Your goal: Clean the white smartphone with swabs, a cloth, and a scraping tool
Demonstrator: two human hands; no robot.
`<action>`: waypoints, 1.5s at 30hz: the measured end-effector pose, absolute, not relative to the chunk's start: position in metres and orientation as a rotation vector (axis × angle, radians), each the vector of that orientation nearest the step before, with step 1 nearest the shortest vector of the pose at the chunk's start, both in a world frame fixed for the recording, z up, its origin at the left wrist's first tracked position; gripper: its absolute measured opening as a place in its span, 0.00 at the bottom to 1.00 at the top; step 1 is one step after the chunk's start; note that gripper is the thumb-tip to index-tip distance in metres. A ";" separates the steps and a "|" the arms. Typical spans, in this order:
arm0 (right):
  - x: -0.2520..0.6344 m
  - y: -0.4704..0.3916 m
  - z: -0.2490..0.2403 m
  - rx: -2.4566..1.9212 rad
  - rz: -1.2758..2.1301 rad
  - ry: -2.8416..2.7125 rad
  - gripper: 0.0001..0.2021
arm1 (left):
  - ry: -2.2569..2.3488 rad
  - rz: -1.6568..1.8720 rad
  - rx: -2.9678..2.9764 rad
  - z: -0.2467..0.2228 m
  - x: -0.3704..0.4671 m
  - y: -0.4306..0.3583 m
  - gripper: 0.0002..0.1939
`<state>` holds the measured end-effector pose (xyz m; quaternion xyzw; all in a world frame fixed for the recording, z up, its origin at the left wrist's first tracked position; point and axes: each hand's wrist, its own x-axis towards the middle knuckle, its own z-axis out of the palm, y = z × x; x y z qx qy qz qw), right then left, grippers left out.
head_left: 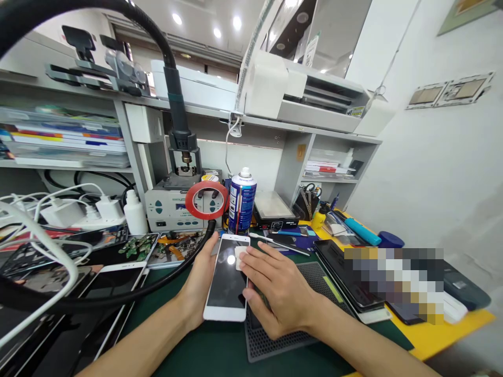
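A white-framed phone (225, 283) with a dark screen is held tilted up over the green mat (188, 351). Its left edge rests in my left hand (198, 285), whose fingers are wrapped round it from the side and behind. My right hand (277, 288) lies at the phone's right side, its fingertips pressing a small white pad (240, 258) onto the upper right of the screen. Below my right hand is a dark perforated mat (267, 345).
A blue and white spray can (242, 204) and a red tape roll (206, 200) stand behind the phone. A black hose (173, 280) arcs across the left. Several phones line both sides, with cables and chargers (63, 212) at left.
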<state>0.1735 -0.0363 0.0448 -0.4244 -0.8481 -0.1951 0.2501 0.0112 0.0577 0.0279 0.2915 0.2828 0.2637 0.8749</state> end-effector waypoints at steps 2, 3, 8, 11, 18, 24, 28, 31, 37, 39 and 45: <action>0.173 -0.037 0.045 -1.123 -0.528 -2.308 0.20 | 0.581 0.532 0.606 0.028 0.012 0.057 0.29; 0.173 -0.037 0.044 -1.110 -0.522 -2.306 0.19 | 0.578 0.522 0.605 0.028 0.012 0.058 0.30; 0.172 -0.039 0.044 -1.100 -0.477 -2.327 0.20 | 0.574 0.522 0.600 0.029 0.013 0.058 0.30; 0.169 -0.042 0.045 -1.142 -0.418 -2.393 0.23 | 0.591 0.550 0.616 0.035 0.014 0.055 0.28; 0.159 -0.048 0.054 -1.243 -0.241 -2.569 0.31 | 0.560 0.575 0.656 0.037 0.016 0.050 0.23; 0.150 -0.050 0.056 -1.316 -0.217 -2.548 0.32 | 0.563 0.649 0.644 0.035 0.019 0.050 0.19; 0.147 -0.050 0.053 -1.300 -0.286 -2.565 0.32 | 0.604 0.679 0.610 0.038 0.019 0.050 0.17; 0.145 -0.050 0.052 -1.280 -0.329 -2.606 0.30 | 0.629 0.649 0.573 0.040 0.017 0.050 0.17; 0.148 -0.044 0.042 -1.198 -0.447 -2.578 0.26 | 0.674 0.598 0.559 0.040 0.016 0.052 0.19; 0.153 -0.039 0.035 -1.133 -0.489 -2.525 0.24 | 0.668 0.593 0.553 0.040 0.017 0.053 0.21; 0.171 -0.030 0.022 -1.046 -0.587 -2.344 0.16 | 0.697 0.562 0.572 0.040 0.016 0.054 0.22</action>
